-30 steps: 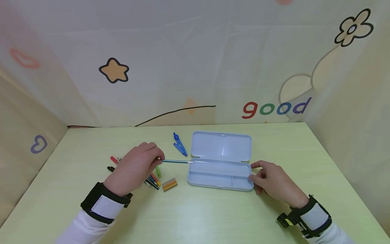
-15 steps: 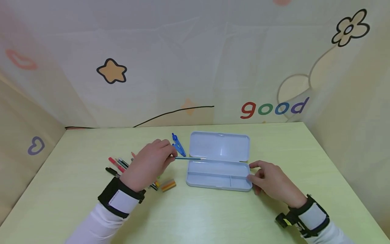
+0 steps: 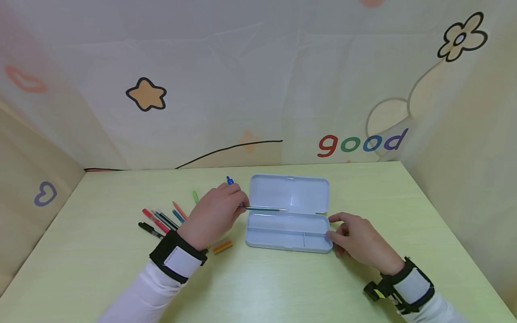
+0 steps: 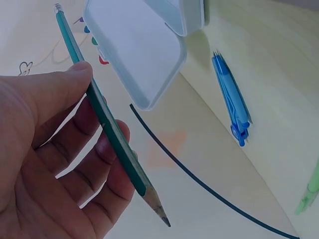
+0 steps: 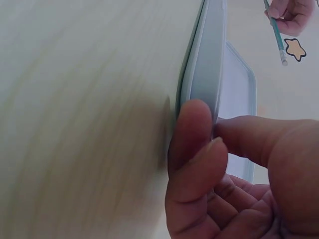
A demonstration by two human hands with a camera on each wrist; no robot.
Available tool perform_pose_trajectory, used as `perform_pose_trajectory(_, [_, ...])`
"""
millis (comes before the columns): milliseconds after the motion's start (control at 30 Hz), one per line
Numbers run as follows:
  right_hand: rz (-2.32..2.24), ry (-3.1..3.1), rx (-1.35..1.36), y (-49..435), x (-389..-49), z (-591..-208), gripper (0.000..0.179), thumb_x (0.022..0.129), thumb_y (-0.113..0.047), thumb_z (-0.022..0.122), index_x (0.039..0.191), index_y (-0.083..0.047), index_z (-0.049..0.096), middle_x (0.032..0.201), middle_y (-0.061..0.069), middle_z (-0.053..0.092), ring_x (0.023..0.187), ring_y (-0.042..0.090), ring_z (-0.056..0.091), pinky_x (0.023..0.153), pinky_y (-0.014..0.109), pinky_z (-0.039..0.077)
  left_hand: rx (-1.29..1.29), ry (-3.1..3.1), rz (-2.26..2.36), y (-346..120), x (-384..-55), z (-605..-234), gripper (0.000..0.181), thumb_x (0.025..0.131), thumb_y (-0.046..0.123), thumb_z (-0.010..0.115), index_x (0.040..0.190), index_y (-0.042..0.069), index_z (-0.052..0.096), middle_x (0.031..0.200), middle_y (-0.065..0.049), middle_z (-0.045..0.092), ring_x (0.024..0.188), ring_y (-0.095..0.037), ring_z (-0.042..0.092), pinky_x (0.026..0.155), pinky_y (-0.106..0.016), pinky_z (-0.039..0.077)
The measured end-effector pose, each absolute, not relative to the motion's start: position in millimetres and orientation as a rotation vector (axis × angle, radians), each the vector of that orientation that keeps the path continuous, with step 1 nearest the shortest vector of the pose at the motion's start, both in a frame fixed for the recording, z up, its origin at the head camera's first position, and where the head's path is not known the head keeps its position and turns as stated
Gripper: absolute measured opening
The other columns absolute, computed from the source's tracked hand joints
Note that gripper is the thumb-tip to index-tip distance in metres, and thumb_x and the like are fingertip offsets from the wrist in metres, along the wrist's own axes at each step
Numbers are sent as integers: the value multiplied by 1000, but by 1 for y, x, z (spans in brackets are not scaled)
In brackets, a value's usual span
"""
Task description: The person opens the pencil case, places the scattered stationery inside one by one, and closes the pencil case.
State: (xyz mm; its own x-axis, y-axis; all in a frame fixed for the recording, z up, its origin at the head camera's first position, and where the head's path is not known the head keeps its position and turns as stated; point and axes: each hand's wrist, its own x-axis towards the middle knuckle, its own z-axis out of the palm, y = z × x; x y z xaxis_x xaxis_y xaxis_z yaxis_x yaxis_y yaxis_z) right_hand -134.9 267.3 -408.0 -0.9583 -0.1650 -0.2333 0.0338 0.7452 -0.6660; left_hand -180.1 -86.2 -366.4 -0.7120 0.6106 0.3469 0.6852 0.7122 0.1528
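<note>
My left hand [image 3: 218, 211] pinches a green pencil [image 4: 112, 129] between thumb and fingers. Its sharpened tip points down toward the fingers' side in the left wrist view, and its eraser end reaches out over the pencil case. The pale blue pencil case [image 3: 266, 221] lies with its lid [image 3: 288, 193] folded back; a divider splits its front part into two compartments. At its right end my right hand [image 3: 359, 237] pinches the wall, as the right wrist view shows with thumb and finger on either side. A blue compass [image 4: 232, 99] lies left of the lid, mostly covered by my left hand in the head view.
Several pens and pencils lie left of my left hand, among them a red marker [image 3: 155, 220], a black pen [image 3: 149, 229] and a light green pen [image 3: 195, 196]. An orange-striped eraser-like block [image 3: 222, 246] lies by the case. A printed curtain [image 3: 226, 89] hangs behind the table.
My left hand has carried the pencil rightward from the scattered pens, so its eraser end moved from the case's left edge to over its middle. My right hand has stayed on the case.
</note>
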Motion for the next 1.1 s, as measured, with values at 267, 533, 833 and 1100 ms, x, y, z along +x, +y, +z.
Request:
perform_pose_trajectory(267, [-1042, 2659, -110, 266, -133, -408, 45, 103, -17, 71, 140, 3, 56, 69, 3, 64, 58, 21, 56, 56, 29, 44, -1042, -2699, -410, -70, -184, -371, 11, 93, 7, 83, 101, 11, 77, 100, -1, 69, 93, -22, 62, 85, -34, 56])
perform_pose_trajectory(533, [-1033, 2672, -120, 267, -134, -408, 45, 103, -17, 72, 140, 3, 56, 69, 3, 64, 59, 21, 56, 56, 29, 44, -1068, -2685, -384, -55, -189, -376, 9, 95, 10, 82, 102, 14, 78, 99, 0, 70, 90, -21, 62, 81, -31, 55])
perform_pose_trajectory(833, [-1026, 2673, -119, 267, -135, -409, 44, 103, -16, 71, 140, 2, 56, 69, 2, 65, 59, 21, 56, 56, 29, 44, -1127, -2653, -348, -34, -191, -384, 7, 94, 10, 82, 98, 14, 77, 96, 0, 69, 89, -22, 63, 77, -32, 55])
perform_pose_trajectory(1100, [-1024, 2668, -103, 268, -135, -409, 45, 103, -17, 72, 141, 1, 56, 69, 3, 65, 59, 21, 56, 54, 28, 43, -1126, -2699, -325, -19, -193, -393, 4, 98, 15, 80, 100, 15, 77, 97, 1, 69, 90, -20, 62, 79, -30, 55])
